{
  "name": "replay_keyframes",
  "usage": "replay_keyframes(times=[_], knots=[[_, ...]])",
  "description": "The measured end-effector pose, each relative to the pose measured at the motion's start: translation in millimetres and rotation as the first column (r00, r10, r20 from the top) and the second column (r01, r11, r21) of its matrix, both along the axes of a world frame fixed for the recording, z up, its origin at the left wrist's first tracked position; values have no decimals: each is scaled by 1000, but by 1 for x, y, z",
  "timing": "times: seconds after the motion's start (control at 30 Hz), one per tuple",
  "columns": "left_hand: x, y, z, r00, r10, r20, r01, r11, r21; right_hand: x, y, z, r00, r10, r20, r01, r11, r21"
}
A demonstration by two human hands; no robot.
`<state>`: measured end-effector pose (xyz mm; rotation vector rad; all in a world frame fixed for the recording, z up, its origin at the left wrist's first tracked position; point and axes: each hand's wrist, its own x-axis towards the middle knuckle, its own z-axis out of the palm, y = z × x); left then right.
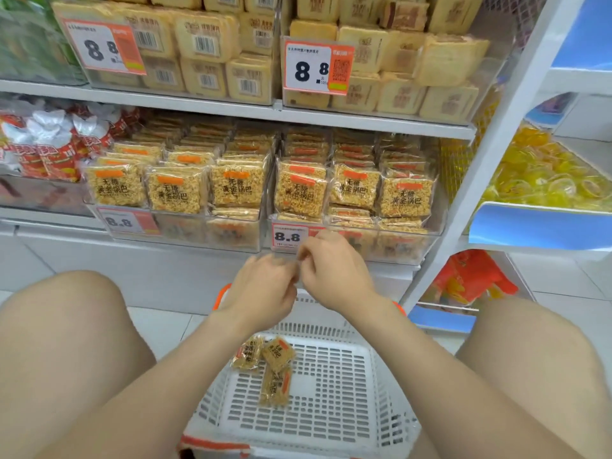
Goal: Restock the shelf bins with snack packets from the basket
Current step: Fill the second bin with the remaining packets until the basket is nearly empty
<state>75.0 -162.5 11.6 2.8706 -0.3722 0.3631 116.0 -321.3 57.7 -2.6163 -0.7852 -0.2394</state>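
Shelf | price tag on bin | three packets in basket

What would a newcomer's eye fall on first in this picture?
The left hand and right hand meet at the centre, blurred, above the white basket, which holds only a few snack packets. Behind them, the clear shelf bins stand packed with rows of similar golden packets, with 8.8 price tags on their fronts.

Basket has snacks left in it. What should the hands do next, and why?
Probably reach the left hand down into the white slotted plastic basket for one of the three clear packets of golden rice crisps. They lie unshelved while it and the right hand hover above.
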Motion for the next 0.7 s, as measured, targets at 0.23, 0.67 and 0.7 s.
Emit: replay_keyframes(times=[0.23, 0.67, 0.7], knots=[[-13, 8, -102, 821, 288, -494, -278, 956, 96, -34, 0, -75, 906, -131, -403, 13, 960, -281], [-10, -21, -255, 460, 107, -882, 47, 988, 144, -18, -5, -150, 817, -257, -515, 71, 933, -353], [-10, -26, -262, 472, 122, -873, 37, 987, 158, -17, -3, -151, 811, -252, -528, 72, 938, -338]])
